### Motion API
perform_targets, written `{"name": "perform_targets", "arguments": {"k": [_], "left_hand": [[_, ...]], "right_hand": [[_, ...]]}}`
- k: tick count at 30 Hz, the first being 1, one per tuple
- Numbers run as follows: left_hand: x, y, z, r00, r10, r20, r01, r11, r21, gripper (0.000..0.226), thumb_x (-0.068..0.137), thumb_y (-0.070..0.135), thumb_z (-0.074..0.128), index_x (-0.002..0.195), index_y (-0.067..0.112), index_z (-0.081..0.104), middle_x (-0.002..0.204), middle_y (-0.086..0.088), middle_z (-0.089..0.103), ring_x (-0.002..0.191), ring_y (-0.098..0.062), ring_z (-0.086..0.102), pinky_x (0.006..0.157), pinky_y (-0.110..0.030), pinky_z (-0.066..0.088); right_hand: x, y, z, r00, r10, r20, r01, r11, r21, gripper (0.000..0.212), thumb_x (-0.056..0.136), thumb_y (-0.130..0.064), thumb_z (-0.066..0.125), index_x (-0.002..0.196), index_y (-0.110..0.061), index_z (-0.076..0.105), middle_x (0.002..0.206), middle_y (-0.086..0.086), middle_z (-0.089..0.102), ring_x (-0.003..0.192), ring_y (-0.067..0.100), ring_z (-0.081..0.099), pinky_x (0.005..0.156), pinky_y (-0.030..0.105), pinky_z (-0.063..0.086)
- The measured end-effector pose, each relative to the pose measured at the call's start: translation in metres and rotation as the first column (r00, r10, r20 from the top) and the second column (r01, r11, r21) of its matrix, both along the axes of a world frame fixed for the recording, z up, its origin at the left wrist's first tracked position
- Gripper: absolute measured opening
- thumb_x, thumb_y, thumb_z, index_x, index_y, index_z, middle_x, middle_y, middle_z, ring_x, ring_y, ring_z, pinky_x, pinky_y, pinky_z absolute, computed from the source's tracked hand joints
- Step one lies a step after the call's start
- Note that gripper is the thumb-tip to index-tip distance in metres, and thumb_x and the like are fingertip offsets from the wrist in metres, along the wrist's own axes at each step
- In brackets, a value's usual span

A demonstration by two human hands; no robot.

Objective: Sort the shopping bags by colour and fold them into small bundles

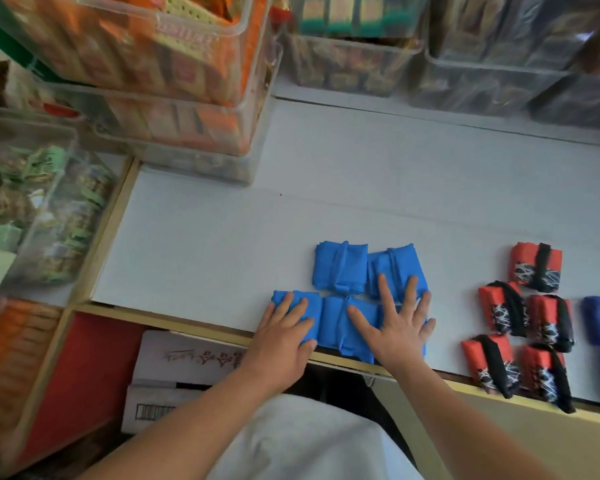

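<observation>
On the white table [222,237], the left hand [284,327] and the right hand [395,320] press flat, fingers spread, on blue bundles [340,268]. Clear boxes [174,133] behind hold packets.

Left hand [284,327] and right hand [395,320] lie flat on the left group of bundles [340,268] at the worktop's [222,244] front edge; the right group of bundles [537,265] sits near the right edge; bins [354,64] line the back edge

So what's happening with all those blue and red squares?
A person is sorting folded shopping bags on a white table. Both palms press flat on the blue bundles: the left hand on the leftmost one, the right hand spread over others. The red bundles sit grouped apart, to the right.
</observation>
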State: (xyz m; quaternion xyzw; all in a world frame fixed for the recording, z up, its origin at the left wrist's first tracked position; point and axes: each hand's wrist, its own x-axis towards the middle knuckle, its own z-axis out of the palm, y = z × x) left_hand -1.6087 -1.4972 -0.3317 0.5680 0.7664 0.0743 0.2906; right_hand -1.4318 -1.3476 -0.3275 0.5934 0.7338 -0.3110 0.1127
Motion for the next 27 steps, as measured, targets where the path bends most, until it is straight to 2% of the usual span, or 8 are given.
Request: {"name": "perform_targets", "arguments": {"k": [3, 5, 9, 12, 15, 18, 23, 27], "left_hand": [[-0.012, -0.002, 0.004, 0.997, 0.072, 0.031, -0.075, 0.993, 0.092, 0.058, 0.098, 0.050, 0.039, 0.139, 0.015, 0.060, 0.162, -0.006, 0.038, 0.155, -0.022, 0.022, 0.122, -0.053, 0.026], [-0.015, 0.007, 0.010, 0.995, 0.098, -0.005, -0.096, 0.982, 0.160, 0.060, 0.097, 0.051, 0.042, 0.143, 0.015, 0.057, 0.160, -0.010, 0.039, 0.151, -0.028, 0.031, 0.120, -0.056, 0.029], [-0.006, 0.051, 0.026, 0.999, -0.034, -0.028, 0.033, 0.999, -0.017, 0.085, 0.097, 0.056, 0.056, 0.163, 0.029, 0.011, 0.171, -0.001, -0.013, 0.157, -0.023, -0.013, 0.127, -0.053, 0.002], [0.003, 0.080, 0.024, 0.984, -0.167, -0.059, 0.157, 0.976, -0.148, 0.106, 0.088, 0.062, 0.063, 0.160, 0.038, -0.010, 0.164, 0.004, -0.035, 0.151, -0.024, -0.032, 0.121, -0.062, -0.009], [0.009, 0.090, 0.018, 0.972, -0.231, -0.044, 0.216, 0.951, -0.223, 0.109, 0.087, 0.062, 0.066, 0.160, 0.038, -0.011, 0.164, 0.004, -0.036, 0.151, -0.026, -0.033, 0.122, -0.064, -0.009], [0.007, 0.087, 0.020, 0.967, -0.244, -0.071, 0.220, 0.945, -0.242, 0.107, 0.088, 0.061, 0.066, 0.161, 0.036, -0.008, 0.165, 0.002, -0.032, 0.152, -0.027, -0.030, 0.124, -0.060, -0.006], [0.001, 0.084, 0.030, 0.963, -0.250, -0.102, 0.215, 0.939, -0.268, 0.101, 0.091, 0.061, 0.062, 0.162, 0.032, -0.004, 0.167, 0.001, -0.029, 0.153, -0.028, -0.028, 0.125, -0.059, -0.005], [0.028, 0.096, 0.041, 0.973, -0.208, -0.095, 0.187, 0.963, -0.194, 0.085, 0.098, 0.058, 0.051, 0.163, 0.026, 0.007, 0.169, -0.003, -0.023, 0.154, -0.028, -0.023, 0.126, -0.056, -0.004]], "right_hand": [[-0.007, -0.004, 0.005, 0.999, -0.027, -0.040, 0.026, 0.999, -0.027, 0.090, 0.079, -0.090, 0.042, 0.150, -0.065, -0.008, 0.163, -0.013, -0.033, 0.152, 0.022, -0.029, 0.122, 0.059, -0.006], [-0.006, -0.002, 0.010, 0.990, -0.081, -0.117, 0.078, 0.997, -0.030, 0.086, 0.085, -0.081, 0.049, 0.152, -0.063, -0.001, 0.165, -0.014, -0.027, 0.153, 0.019, -0.024, 0.123, 0.057, -0.005], [0.016, 0.002, 0.016, 0.941, -0.167, -0.295, 0.190, 0.980, 0.051, 0.071, 0.100, -0.044, 0.056, 0.160, -0.044, 0.017, 0.171, -0.001, -0.005, 0.158, 0.024, -0.004, 0.127, 0.051, 0.008], [0.035, -0.005, 0.021, 0.930, -0.218, -0.296, 0.209, 0.976, -0.062, 0.069, 0.102, -0.033, 0.056, 0.162, -0.029, 0.021, 0.172, 0.002, 0.003, 0.157, 0.020, 0.009, 0.125, 0.039, 0.018], [0.046, -0.012, 0.019, 0.954, -0.164, -0.252, 0.142, 0.984, -0.104, 0.076, 0.100, -0.039, 0.060, 0.162, -0.032, 0.017, 0.171, -0.005, -0.002, 0.156, 0.016, 0.015, 0.119, 0.034, 0.028], [0.048, -0.008, 0.014, 0.960, -0.122, -0.253, 0.099, 0.990, -0.103, 0.077, 0.099, -0.043, 0.060, 0.162, -0.030, 0.018, 0.171, -0.007, 0.008, 0.156, 0.011, 0.014, 0.120, 0.031, 0.025], [0.040, -0.003, 0.022, 0.952, -0.137, -0.274, 0.113, 0.988, -0.102, 0.073, 0.098, -0.038, 0.064, 0.160, -0.025, 0.029, 0.169, -0.001, 0.019, 0.155, 0.016, 0.020, 0.121, 0.031, 0.023], [0.053, 0.002, 0.037, 0.940, -0.169, -0.296, 0.158, 0.986, -0.058, 0.058, 0.098, -0.034, 0.064, 0.152, -0.022, 0.045, 0.164, 0.002, 0.033, 0.151, 0.015, 0.029, 0.117, 0.025, 0.024]]}}
